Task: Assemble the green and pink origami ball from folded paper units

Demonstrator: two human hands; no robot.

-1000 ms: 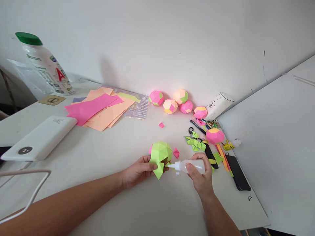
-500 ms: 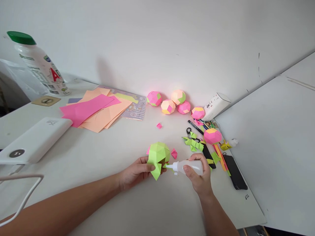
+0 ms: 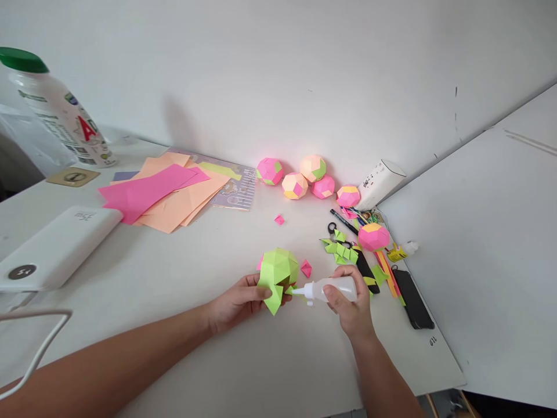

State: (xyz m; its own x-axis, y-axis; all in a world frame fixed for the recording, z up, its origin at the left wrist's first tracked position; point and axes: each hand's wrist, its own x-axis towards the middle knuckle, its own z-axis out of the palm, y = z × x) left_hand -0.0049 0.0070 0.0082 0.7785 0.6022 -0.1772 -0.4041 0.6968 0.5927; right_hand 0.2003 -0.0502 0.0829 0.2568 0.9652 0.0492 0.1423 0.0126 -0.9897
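Over the table's middle, my left hand (image 3: 238,303) grips a partly open green paper ball (image 3: 279,268) by its lower left side, thumb on a green flap. The ball's lower right shows a dark opening with loose green flaps. My right hand (image 3: 353,303) is wrapped round a translucent squeeze bottle (image 3: 335,288), held nearly level. Its thin white nozzle points left and meets a small green flap at the opening; whether glue is coming out cannot be seen. Just right of the ball lies a small folded pink paper piece (image 3: 306,268), and another pink piece (image 3: 279,220) sits farther back.
Several finished paper balls (image 3: 322,187) rest near the wall. Green scraps (image 3: 340,248), scissors, a black phone (image 3: 413,299) and a yellow glue bottle (image 3: 401,251) lie at right. Paper sheets (image 3: 174,197), a white power bank (image 3: 61,247) and a tall bottle (image 3: 56,110) stand left.
The whole view has shifted slightly, so things appear a little farther left. Both hands keep their grips, and the nozzle stays at the flap by the opening.
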